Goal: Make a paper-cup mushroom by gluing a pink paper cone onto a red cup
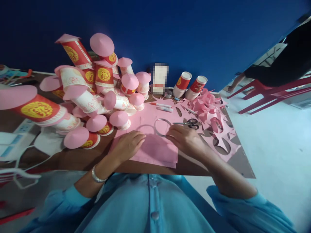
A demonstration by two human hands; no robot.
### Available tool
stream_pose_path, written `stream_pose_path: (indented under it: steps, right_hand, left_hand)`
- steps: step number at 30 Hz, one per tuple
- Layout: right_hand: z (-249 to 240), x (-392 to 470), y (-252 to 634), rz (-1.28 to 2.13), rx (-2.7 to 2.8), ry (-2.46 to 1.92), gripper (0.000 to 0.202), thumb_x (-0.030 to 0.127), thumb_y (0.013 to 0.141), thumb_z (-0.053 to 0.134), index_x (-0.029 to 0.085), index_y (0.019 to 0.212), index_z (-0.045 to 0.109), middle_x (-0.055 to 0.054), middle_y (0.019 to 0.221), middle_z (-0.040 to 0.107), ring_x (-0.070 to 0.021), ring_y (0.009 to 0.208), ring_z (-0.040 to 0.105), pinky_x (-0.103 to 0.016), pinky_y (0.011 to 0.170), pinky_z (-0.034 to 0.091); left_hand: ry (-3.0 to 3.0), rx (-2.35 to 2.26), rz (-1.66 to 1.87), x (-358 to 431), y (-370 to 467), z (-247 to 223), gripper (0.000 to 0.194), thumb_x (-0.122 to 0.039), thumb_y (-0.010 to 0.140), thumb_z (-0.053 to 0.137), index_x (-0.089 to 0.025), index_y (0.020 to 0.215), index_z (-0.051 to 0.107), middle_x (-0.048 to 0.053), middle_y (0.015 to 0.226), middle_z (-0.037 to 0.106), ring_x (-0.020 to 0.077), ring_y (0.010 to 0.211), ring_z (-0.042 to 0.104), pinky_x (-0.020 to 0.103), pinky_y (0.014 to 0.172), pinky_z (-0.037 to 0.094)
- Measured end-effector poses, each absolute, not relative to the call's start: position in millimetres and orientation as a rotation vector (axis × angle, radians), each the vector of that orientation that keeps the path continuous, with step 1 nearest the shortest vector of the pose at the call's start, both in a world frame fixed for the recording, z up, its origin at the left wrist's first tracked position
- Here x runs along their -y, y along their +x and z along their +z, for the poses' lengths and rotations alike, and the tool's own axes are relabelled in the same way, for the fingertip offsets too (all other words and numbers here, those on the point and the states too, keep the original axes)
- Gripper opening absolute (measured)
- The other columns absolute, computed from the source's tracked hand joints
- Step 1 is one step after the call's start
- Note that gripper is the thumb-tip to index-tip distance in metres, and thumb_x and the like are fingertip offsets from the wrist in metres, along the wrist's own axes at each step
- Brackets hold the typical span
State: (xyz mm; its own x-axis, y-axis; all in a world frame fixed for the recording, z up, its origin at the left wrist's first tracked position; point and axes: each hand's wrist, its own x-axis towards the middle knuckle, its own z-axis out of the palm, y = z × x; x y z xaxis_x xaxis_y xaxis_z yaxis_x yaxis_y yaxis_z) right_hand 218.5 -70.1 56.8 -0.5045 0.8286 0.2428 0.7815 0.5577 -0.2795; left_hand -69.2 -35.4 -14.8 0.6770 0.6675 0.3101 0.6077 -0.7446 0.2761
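My right hand (186,137) pinches the lower right side of a thin grey ring (155,127), tilted up above the paper. My left hand (131,144) lies on the pink paper sheets (157,155), holding nothing I can see, its fingers close together and slightly bent. A curved dark shadow falls on the paper between my hands. Just beyond my right hand are the scissors (190,123) with dark handles. Two marker pens, one a red-and-white marker (160,105), lie at the far part of the sheets.
Several paper-cup figures with pink cone hats (119,118) crowd the left side. Two red-and-white cup stacks (181,84) stand by the blue wall (194,35). Pink offcuts (213,110) with round holes cover the right. A red chair (264,94) with a seated person is beyond.
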Motion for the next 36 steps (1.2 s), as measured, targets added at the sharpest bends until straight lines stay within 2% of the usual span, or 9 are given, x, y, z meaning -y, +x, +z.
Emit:
stream_pose_path:
  steps: [3, 6, 12, 15, 18, 24, 27, 31, 36]
  right_hand:
    - [38, 55, 186, 0.021, 2.773, -1.247, 0.028, 0.011, 0.102, 0.048, 0.018, 0.089, 0.072, -0.007, 0.090, 0.071, -0.0167, 0.076, 0.062, -0.027, 0.060, 0.038]
    - [22, 46, 174, -0.004, 2.903, -1.233, 0.026, 0.007, 0.099, 0.050, 0.018, 0.090, 0.071, -0.007, 0.090, 0.071, -0.0173, 0.074, 0.060, -0.029, 0.059, 0.035]
    - [11, 51, 181, 0.033, 2.839, -1.287, 0.021, 0.012, 0.100, 0.054, 0.017, 0.087, 0.070, -0.009, 0.093, 0.071, -0.0168, 0.074, 0.063, -0.030, 0.062, 0.041]
    - [20, 55, 194, 0.065, 2.705, -1.312, 0.018, 0.020, 0.102, 0.056, 0.017, 0.094, 0.072, -0.010, 0.100, 0.072, -0.0177, 0.079, 0.066, -0.030, 0.065, 0.044]
    - [32, 56, 211, 0.050, 2.606, -1.394, 0.022, 0.025, 0.105, 0.054, 0.018, 0.099, 0.074, -0.009, 0.098, 0.073, -0.0181, 0.079, 0.067, -0.029, 0.066, 0.044]
    - [46, 55, 234, 0.058, 2.421, -1.519, 0.024, 0.028, 0.105, 0.054, 0.019, 0.103, 0.076, -0.010, 0.100, 0.075, -0.0202, 0.086, 0.070, -0.029, 0.072, 0.048]
    - [51, 54, 234, 0.040, 2.398, -1.505, 0.027, 0.030, 0.107, 0.051, 0.019, 0.103, 0.076, -0.010, 0.102, 0.076, -0.0205, 0.088, 0.071, -0.030, 0.072, 0.048]
    - [55, 44, 230, 0.027, 2.397, -1.489, 0.029, 0.031, 0.107, 0.050, 0.018, 0.104, 0.076, -0.010, 0.102, 0.077, -0.0202, 0.088, 0.071, -0.029, 0.071, 0.046]
    - [54, 19, 233, 0.052, 2.391, -1.556, 0.021, 0.029, 0.103, 0.057, 0.019, 0.106, 0.075, -0.008, 0.101, 0.076, -0.0191, 0.084, 0.069, -0.029, 0.068, 0.043]
  left_hand:
    - [2.714, -1.141, 0.616, 37, -74, -12, 0.019, -0.019, 0.103, 0.051, -0.017, 0.105, 0.071, 0.009, 0.107, 0.079, 0.0219, 0.096, 0.075, 0.036, 0.084, 0.061]
    - [2.676, -1.171, 0.626, 40, -79, -9, 0.020, -0.021, 0.103, 0.051, -0.017, 0.102, 0.071, 0.008, 0.104, 0.079, 0.0219, 0.093, 0.076, 0.035, 0.082, 0.061]
    - [2.640, -1.181, 0.633, 46, -87, -6, 0.019, -0.020, 0.102, 0.054, -0.018, 0.102, 0.072, 0.006, 0.102, 0.080, 0.0202, 0.091, 0.076, 0.033, 0.079, 0.059]
    - [2.652, -1.159, 0.645, 46, -87, -4, 0.017, -0.020, 0.102, 0.055, -0.018, 0.102, 0.072, 0.006, 0.102, 0.080, 0.0203, 0.090, 0.075, 0.033, 0.077, 0.059]
    - [2.678, -1.127, 0.626, 44, -83, -3, 0.016, -0.020, 0.102, 0.054, -0.019, 0.102, 0.071, 0.006, 0.103, 0.080, 0.0215, 0.092, 0.075, 0.035, 0.076, 0.059]
    - [2.644, -1.180, 0.590, 32, -69, 4, 0.029, -0.017, 0.095, 0.063, -0.020, 0.124, 0.065, 0.011, 0.121, 0.075, 0.0277, 0.113, 0.070, 0.044, 0.097, 0.059]
    - [2.662, -1.135, 0.592, 25, -59, 7, 0.030, -0.020, 0.095, 0.066, -0.020, 0.124, 0.063, 0.010, 0.123, 0.073, 0.0281, 0.115, 0.067, 0.045, 0.100, 0.057]
    - [2.709, -1.066, 0.584, 20, -47, 2, 0.040, -0.024, 0.095, 0.069, -0.018, 0.133, 0.058, 0.013, 0.137, 0.067, 0.0304, 0.126, 0.062, 0.047, 0.108, 0.054]
    - [2.706, -1.040, 0.526, 19, -37, -8, 0.048, -0.030, 0.095, 0.070, -0.020, 0.139, 0.052, 0.016, 0.149, 0.059, 0.0317, 0.135, 0.057, 0.051, 0.110, 0.051]
